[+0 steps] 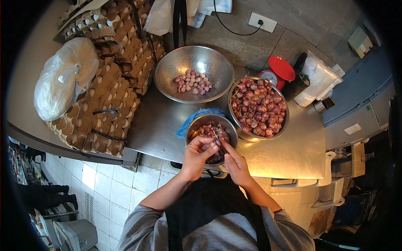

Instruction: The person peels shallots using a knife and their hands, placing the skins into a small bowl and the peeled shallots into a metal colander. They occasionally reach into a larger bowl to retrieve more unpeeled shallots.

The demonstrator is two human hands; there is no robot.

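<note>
Over a small metal bowl (194, 125) of onion skins, my left hand (197, 154) pinches a small shallot (213, 144) between thumb and fingers. My right hand (235, 161) is closed at the shallot's right side, index finger stretched toward it; whatever it grips is too small to make out. Behind the bowl, a large colander (165, 71) holds peeled shallots (194, 83). To the right stands a metal bowl (286, 121) heaped with unpeeled red shallots (259, 106). A blue cloth (182, 129) lies partly under the small bowl.
Stacked egg trays (100, 113) and a white plastic bag (63, 79) fill the left side. A red scale (281, 68) and a white bag (316, 79) stand at the back right of the metal table (301, 154). At far left are a person's dark-clothed legs (50, 196).
</note>
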